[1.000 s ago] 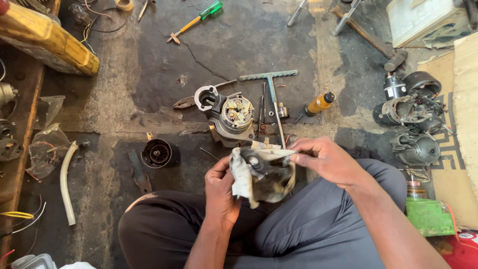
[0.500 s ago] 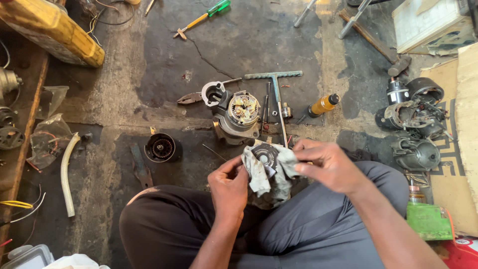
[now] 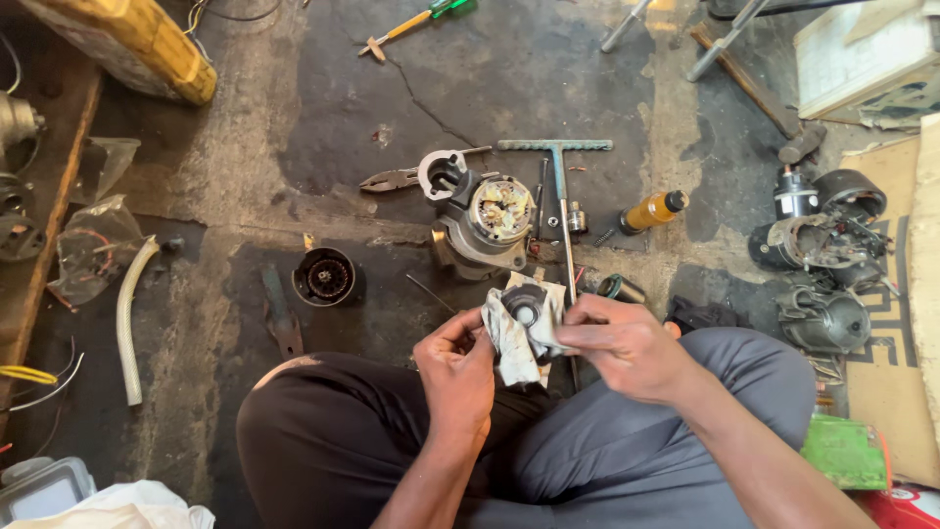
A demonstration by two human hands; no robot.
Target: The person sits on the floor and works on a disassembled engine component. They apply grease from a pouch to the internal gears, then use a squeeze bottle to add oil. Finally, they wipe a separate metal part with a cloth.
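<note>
Both of your hands have shifted since a moment ago: the rag-wrapped part now sits a little higher, above your knees, and the rag covers more of it than before. Your left hand (image 3: pixel 458 364) pinches the lower edge of the dirty white rag (image 3: pixel 509 338), fingers closed on the cloth. Your right hand (image 3: pixel 627 345) clamps the small round metal part (image 3: pixel 526 307) from the right, thumb and fingers pressed over the rag around it. Its dark round centre shows through the cloth, facing up at you.

You sit cross-legged on the stained concrete floor (image 3: pixel 294 127), and the part hovers just above your lap, near the bottom middle of the floor area in view. Just beyond your hands, the larger motor housing (image 3: pixel 485 223) stands on the floor with its open, wound end facing up. Pliers (image 3: pixel 397 178) lie touching its left side. A T-handle wrench (image 3: pixel 560 186) lies just right of it, its long shaft running back toward your right hand. An orange-bodied bottle (image 3: pixel 651 211) lies further right, tipped on its side. A black round cup-shaped piece (image 3: pixel 324 277) sits left of the housing, well apart from your hands. A yellow-handled screwdriver (image 3: pixel 411 24) lies near the far edge. At the right edge, dismantled motor units (image 3: pixel 822 245) crowd together beside cardboard.
</note>
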